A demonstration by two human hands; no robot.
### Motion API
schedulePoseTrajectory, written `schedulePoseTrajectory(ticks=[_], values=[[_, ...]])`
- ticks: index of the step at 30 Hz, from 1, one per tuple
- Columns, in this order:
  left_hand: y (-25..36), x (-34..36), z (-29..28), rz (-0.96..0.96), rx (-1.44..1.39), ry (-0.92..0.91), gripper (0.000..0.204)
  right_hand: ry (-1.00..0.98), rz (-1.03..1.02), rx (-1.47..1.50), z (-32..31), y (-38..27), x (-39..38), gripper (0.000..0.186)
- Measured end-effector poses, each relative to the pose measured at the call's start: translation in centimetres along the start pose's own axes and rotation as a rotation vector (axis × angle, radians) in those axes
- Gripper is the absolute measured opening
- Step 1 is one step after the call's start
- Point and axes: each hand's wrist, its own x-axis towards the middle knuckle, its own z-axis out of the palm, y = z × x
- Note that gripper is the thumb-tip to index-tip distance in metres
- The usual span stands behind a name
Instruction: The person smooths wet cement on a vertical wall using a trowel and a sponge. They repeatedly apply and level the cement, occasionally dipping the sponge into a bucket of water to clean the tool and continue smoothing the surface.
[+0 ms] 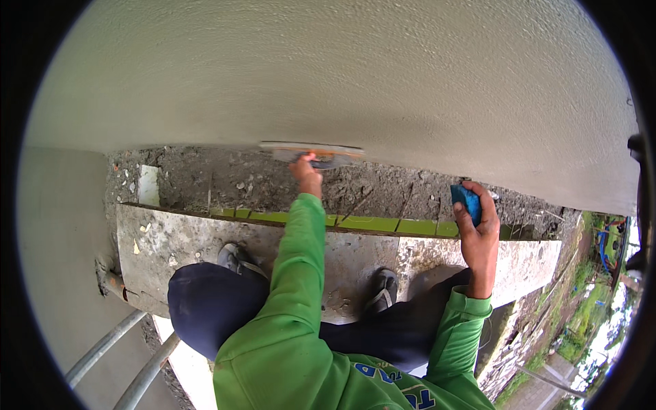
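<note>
My left hand [307, 173] reaches forward and is closed on the handle of a plastering trowel [342, 154]. The trowel's long flat blade lies along the lower part of the grey plastered wall [328, 75]. Motion blurs the tool a little. To the right, my right hand [481, 236] grips a blue sponge [466, 202] between thumb and fingers, just in front of the wall. Both forearms are in green sleeves.
My feet stand on a stained plank platform [348, 263]. Between it and the wall runs a strip of rough, rubble-strewn mortar [253, 181]. Metal pipes [147, 372] slant in at lower left, by a side wall [61, 239]. Grass and ground show at right.
</note>
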Motion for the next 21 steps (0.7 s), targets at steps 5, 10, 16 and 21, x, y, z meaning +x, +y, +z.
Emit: schedulePoseTrajectory(ticks=[5, 10, 16, 21], values=[[12.4, 3.0, -2.7, 0.148, -0.247, 0.040, 0.073, 0.067, 0.082, 0.065, -1.7, -0.3, 0.0, 0.033], [7.9, -0.7, -0.6, 0.111, 0.073, 0.152, 0.083, 0.114, 0.149, 0.087, -3.8, 0.0, -2.4, 0.033], [-15.5, -7.7, 4.3, -0.243, 0.151, -0.091, 0.063, 0.178, 0.220, 0.058, -4.8, 0.4, -3.7, 0.033], [-23.1, -12.3, 6.5, -0.419, -0.052, -0.190, 0.078, 0.092, 0.202, 0.047, -3.7, 1.0, -2.9, 0.033]])
